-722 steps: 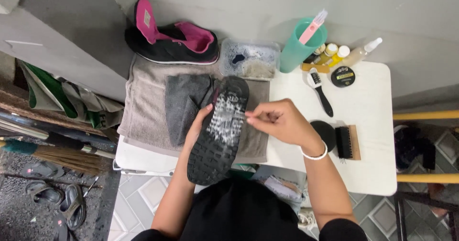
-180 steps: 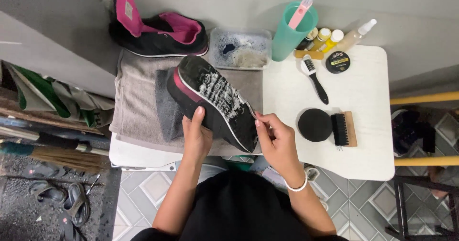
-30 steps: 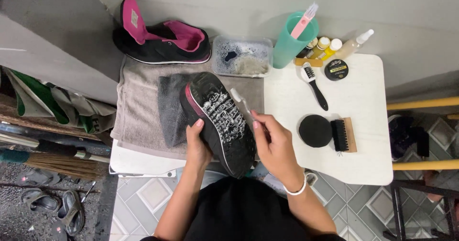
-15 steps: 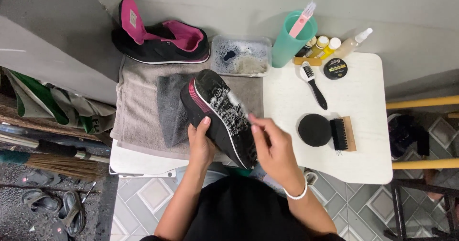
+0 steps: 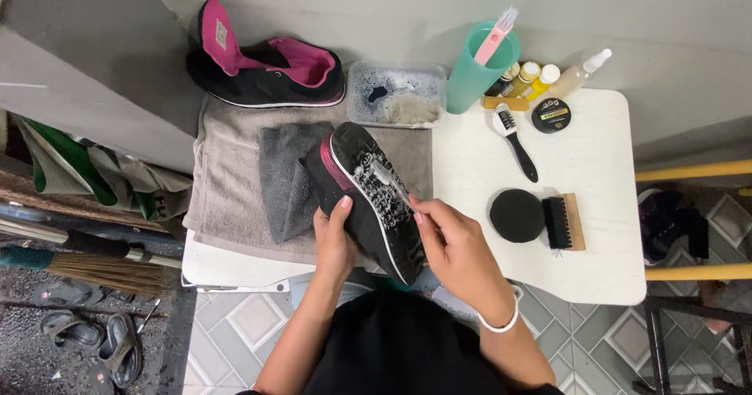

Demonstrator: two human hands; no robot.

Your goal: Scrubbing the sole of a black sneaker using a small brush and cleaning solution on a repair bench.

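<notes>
L hand [image 5: 335, 237] grips the black shoe [image 5: 368, 199] by its side, sole up, thumb on the pink edge stripe. The shoe sits tilted above the grey towel [image 5: 227, 183], w/ white foam on the sole. R hand [image 5: 458, 246] is closed on a small brush [image 5: 389, 182], bristle end down on the foamy sole. A dark grey cloth [image 5: 286, 177] lies on the towel just left of the shoe. Behind the shoe: second black-and-pink shoe [image 5: 266, 70] and a clear tub of soapy water [image 5: 392, 93]. Right of the shoe, on the white surface [image 5: 603, 199]: teal cup [image 5: 476, 77] w/ a pink brush in it, small bottles [image 5: 536, 77], round tin [image 5: 551, 115], black-handled brush [image 5: 517, 132], black round sponge [image 5: 517, 215] touching a wooden brush [image 5: 564, 222].
</notes>
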